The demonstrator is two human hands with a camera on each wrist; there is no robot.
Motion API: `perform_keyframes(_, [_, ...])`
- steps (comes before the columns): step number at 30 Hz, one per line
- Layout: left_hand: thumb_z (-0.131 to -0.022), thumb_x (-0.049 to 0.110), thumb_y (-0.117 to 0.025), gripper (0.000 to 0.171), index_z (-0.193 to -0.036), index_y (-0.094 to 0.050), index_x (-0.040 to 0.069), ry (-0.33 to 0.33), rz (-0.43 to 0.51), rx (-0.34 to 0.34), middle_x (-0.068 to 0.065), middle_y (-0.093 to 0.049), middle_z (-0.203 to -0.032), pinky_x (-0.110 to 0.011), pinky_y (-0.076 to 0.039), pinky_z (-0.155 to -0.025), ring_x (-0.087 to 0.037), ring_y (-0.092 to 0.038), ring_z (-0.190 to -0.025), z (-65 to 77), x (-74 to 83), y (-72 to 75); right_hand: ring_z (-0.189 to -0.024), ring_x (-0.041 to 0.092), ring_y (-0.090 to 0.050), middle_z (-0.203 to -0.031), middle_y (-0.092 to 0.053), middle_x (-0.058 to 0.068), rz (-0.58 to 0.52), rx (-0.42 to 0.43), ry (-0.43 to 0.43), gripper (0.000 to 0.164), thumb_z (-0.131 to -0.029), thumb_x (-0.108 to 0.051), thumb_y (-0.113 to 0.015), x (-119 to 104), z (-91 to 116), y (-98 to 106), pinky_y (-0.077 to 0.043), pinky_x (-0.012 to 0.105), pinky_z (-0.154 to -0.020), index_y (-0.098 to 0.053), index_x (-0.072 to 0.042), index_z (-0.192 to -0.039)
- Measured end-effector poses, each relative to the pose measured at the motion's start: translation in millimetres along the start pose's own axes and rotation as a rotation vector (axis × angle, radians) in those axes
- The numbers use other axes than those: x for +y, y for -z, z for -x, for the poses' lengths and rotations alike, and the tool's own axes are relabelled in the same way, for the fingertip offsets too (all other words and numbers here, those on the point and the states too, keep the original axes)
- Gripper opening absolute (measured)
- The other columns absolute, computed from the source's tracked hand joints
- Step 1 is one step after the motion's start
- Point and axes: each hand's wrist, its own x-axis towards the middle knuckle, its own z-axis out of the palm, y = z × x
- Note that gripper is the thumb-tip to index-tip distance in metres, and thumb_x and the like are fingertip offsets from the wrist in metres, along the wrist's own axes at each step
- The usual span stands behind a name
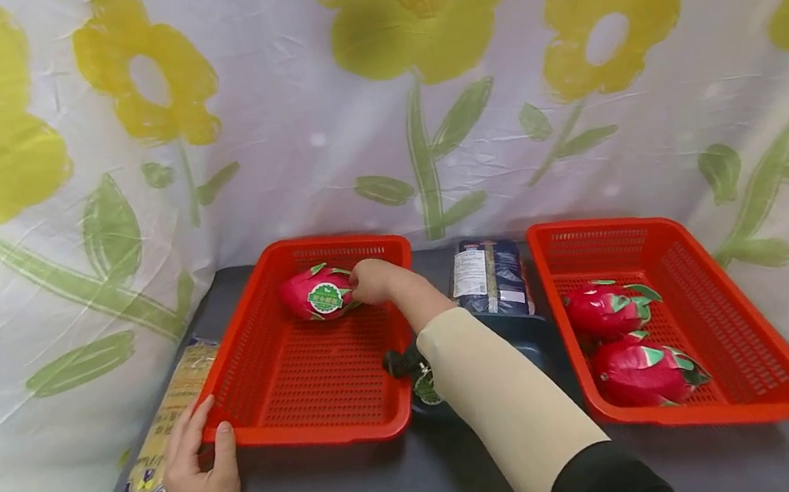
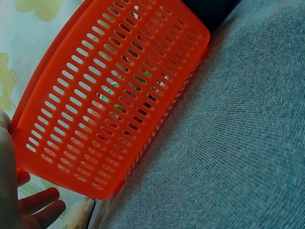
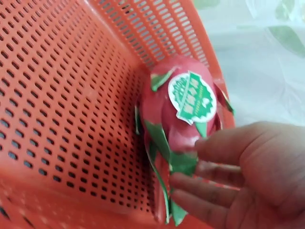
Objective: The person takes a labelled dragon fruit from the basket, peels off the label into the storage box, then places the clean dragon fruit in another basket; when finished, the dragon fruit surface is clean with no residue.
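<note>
A pink dragon fruit (image 1: 303,297) with green scales and a round green-and-white label lies at the back of the left red basket (image 1: 330,435). My right hand (image 1: 377,282) is at its right end. In the right wrist view, that hand's fairly straight thumb and fingers (image 3: 214,195) touch the leafy tip of the dragon fruit (image 3: 190,131). My left hand (image 1: 204,483) holds the left basket's front left corner, thumb at the front and fingers along the outer side. The left wrist view shows this hand (image 2: 12,191) beside the slotted basket wall (image 2: 109,95).
Two more dragon fruits (image 1: 647,370) lie in the right red basket (image 1: 706,414). Between the baskets, a dark bin (image 1: 540,343) holds a dark package (image 1: 489,275) and a partly hidden green-labelled thing (image 1: 425,386). Left of the left basket lies a long yellow-and-blue packet (image 1: 174,403).
</note>
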Motion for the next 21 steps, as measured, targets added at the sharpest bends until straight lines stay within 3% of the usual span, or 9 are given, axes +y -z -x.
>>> perform_keyframes(3, [-0.095, 0.005, -0.068, 0.041, -0.135, -0.069, 0.011, 0.016, -0.002, 0.001, -0.010, -0.059, -0.142, -0.003, -0.043, -0.078, 0.003, -0.049, -0.118, 0.5, -0.3, -0.1, -0.075, 0.016, -0.041, -0.081, -0.050, 0.005, 0.093, -0.013, 0.000, 0.019, -0.100, -0.011, -0.058, -1, -4, -4, -0.038, 0.026, -0.068, -0.062, -0.007, -0.081])
perform_keyframes(5, [-0.095, 0.006, -0.068, 0.041, -0.135, -0.069, 0.011, 0.018, 0.003, 0.002, -0.010, -0.059, -0.142, -0.003, -0.043, -0.078, 0.003, -0.049, -0.118, 0.5, -0.3, -0.1, -0.072, 0.016, -0.040, -0.077, -0.048, 0.002, 0.141, -0.002, -0.014, 0.023, -0.098, -0.010, -0.059, -2, -7, -7, -0.038, 0.025, -0.065, -0.058, -0.011, -0.075])
perform_keyframes(10, [-0.094, 0.005, -0.067, 0.041, -0.135, -0.069, 0.011, 0.004, 0.012, 0.002, -0.010, -0.059, -0.143, -0.003, -0.043, -0.078, 0.003, -0.050, -0.119, 0.6, -0.5, 0.4, -0.071, 0.017, -0.043, -0.071, -0.053, 0.000, 0.237, 0.047, -0.046, 0.019, -0.093, -0.010, -0.064, -3, -11, -12, -0.038, 0.026, -0.062, -0.061, -0.012, -0.075])
perform_keyframes(15, [-0.094, 0.003, -0.068, 0.041, -0.134, -0.070, 0.010, -0.012, 0.030, 0.003, -0.009, -0.060, -0.142, -0.003, -0.044, -0.078, 0.002, -0.051, -0.119, 0.3, -0.2, 0.6, -0.072, 0.017, -0.041, -0.064, -0.048, -0.002, 0.264, 0.099, -0.026, 0.029, -0.094, -0.010, -0.063, -5, -10, -12, -0.037, 0.026, -0.065, -0.058, -0.014, -0.066])
perform_keyframes(21, [-0.094, 0.004, -0.068, 0.041, -0.134, -0.070, 0.010, -0.018, 0.028, 0.001, -0.009, -0.060, -0.142, -0.004, -0.045, -0.078, 0.001, -0.050, -0.123, 0.4, 2.5, 1.9, -0.076, 0.017, -0.047, -0.073, -0.059, -0.001, 0.314, 0.099, 0.012, 0.021, -0.092, -0.015, -0.070, -13, -8, -10, -0.043, 0.026, -0.071, -0.064, -0.014, -0.072])
